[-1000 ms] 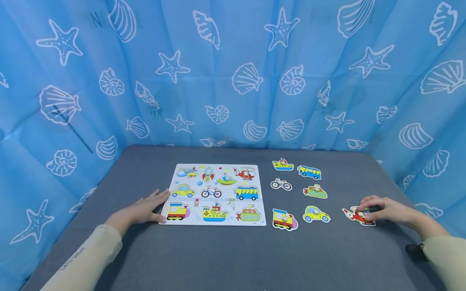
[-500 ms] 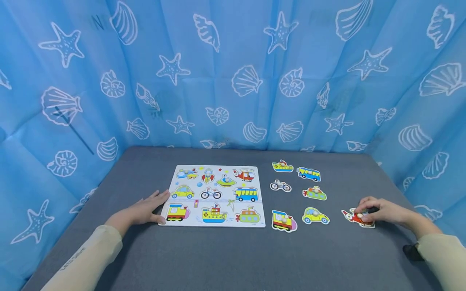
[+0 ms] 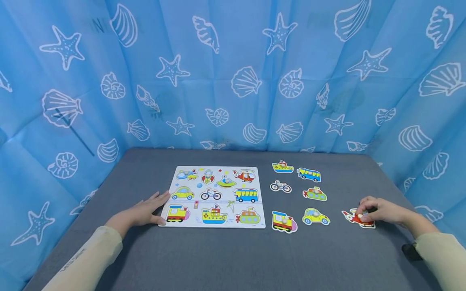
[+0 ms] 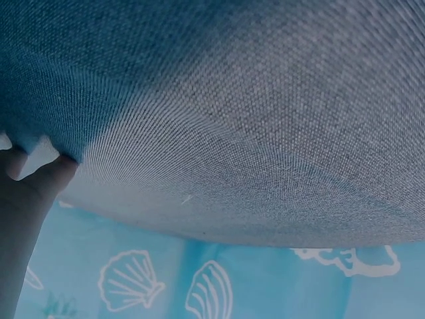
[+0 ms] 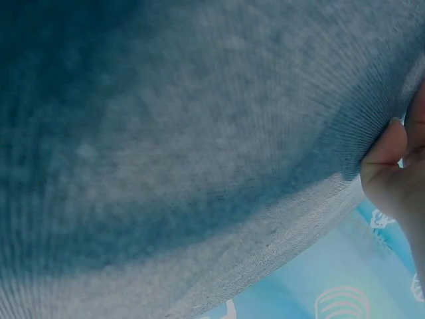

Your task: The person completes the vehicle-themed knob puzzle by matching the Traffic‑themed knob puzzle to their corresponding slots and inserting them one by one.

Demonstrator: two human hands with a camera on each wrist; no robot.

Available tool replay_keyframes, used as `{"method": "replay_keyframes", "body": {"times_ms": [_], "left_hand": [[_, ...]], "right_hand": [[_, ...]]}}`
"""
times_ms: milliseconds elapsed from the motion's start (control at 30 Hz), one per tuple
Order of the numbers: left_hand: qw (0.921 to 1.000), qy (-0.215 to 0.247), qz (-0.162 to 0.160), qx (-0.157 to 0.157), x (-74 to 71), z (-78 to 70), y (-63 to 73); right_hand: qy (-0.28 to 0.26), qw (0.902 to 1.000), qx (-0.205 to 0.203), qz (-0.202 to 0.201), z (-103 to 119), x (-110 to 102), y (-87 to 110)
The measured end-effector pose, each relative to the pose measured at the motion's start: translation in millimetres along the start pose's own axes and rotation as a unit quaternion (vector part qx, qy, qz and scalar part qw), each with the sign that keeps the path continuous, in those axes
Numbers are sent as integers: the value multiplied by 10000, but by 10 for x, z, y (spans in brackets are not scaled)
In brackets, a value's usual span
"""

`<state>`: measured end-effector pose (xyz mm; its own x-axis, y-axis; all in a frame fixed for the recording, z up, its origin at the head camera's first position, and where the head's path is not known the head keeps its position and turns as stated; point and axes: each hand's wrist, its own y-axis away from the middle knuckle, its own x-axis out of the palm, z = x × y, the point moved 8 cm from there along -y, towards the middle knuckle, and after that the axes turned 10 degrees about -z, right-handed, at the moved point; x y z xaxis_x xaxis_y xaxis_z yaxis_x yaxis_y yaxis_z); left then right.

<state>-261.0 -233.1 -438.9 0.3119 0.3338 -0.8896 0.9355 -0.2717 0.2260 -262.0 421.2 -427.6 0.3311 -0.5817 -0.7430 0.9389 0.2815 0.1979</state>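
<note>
A white peg puzzle board (image 3: 218, 223) with vehicle pictures lies on the grey table. My left hand (image 3: 147, 209) rests at its left edge, fingers spread and thumb near the lower corner. To the far right, my right hand (image 3: 386, 212) pinches the knob of a red helicopter puzzle piece (image 3: 350, 217) with thumb and fingertips, partly covering it. That piece lies flat, close on the cloth. In the left wrist view only part of the left hand (image 4: 33, 189) shows. The right wrist view catches the thumb side of the right hand (image 5: 392, 163); the helicopter is hidden there.
Between board and right hand lie loose knobbed pieces: a ship (image 3: 282, 167), a bus (image 3: 308, 175), a bicycle (image 3: 280, 186), a submarine (image 3: 313, 195), a train (image 3: 278, 220) and a yellow car (image 3: 314, 219). A blue seashell curtain (image 3: 233, 109) hangs behind the table.
My right forearm has shifted slightly left while the fingers stay at the helicopter piece's knob. The left hand, the board and the loose pieces keep their places.
</note>
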Motion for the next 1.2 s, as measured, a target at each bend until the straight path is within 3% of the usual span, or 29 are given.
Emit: {"method": "replay_keyframes", "body": {"times_ms": [233, 400, 567, 867, 1200], "left_hand": [[10000, -36, -19, 46, 0, -2, -12], [10000, -13, -29, 41, 4, -10, -12], [10000, -22, -34, 30, 1, -15, -7], [10000, 20, -30, -13, 13, 6, -5], [10000, -21, -22, 26, -1, -16, 8]], "right_hand": [[-138, 9997, 151, -112, -7, -42, 9], [-103, 9993, 19, -350, 61, -84, 23], [-8, 9978, -182, -630, 261, -107, 19], [99, 9947, -141, -1009, 610, -124, -93], [-104, 9910, -383, -1282, 998, -52, -248]]}}
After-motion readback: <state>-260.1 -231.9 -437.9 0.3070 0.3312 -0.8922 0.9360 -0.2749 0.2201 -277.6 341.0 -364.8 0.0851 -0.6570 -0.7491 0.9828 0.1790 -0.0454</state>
